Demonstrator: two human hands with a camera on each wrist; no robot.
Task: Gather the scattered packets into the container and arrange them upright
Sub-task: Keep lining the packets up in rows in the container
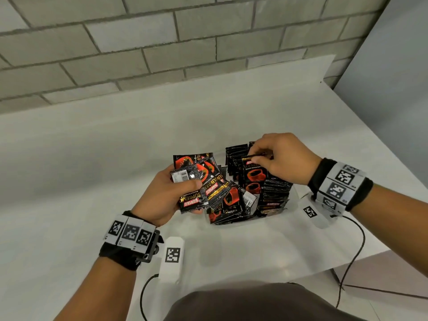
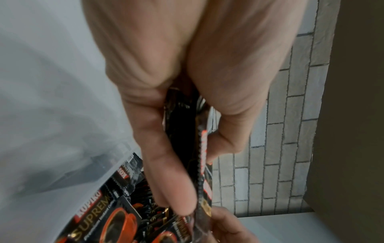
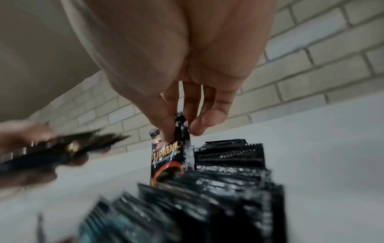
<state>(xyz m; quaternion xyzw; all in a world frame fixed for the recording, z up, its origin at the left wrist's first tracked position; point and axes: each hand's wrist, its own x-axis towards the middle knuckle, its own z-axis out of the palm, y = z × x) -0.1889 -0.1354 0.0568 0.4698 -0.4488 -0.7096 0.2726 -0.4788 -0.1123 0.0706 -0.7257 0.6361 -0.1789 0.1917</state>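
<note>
The right hand (image 1: pixel 283 158) pinches the top sealed edge of a single packet (image 1: pixel 252 174) between thumb and fingertips (image 3: pixel 199 125), holding it upright over the clear container (image 1: pixel 293 200). Its long axis runs vertical, printed cup face toward the person, lower end already down among the rows of standing packets (image 1: pixel 275 193) that fill the container's right side and far end. The left hand (image 1: pixel 169 195) clamps a fanned bunch of packets (image 1: pixel 199 179), thumb across the front and fingers behind; these lie at mixed angles, some with the print sideways or upside down. Below that bunch, loose packets (image 1: pixel 228 205) lie slanted in the container's near left part, not yet standing.

The sachets look light, thin and glossy, so likely slippery against each other; the crimped seal at either short end seems the surest place to hold, since the filled middle would give under pressure. A tight row should keep them standing, while a loose one may topple sideways.

The container sits toward the right near edge of the white tabletop (image 1: pixel 92 158), with a brick wall (image 1: pixel 139 42) behind.
</note>
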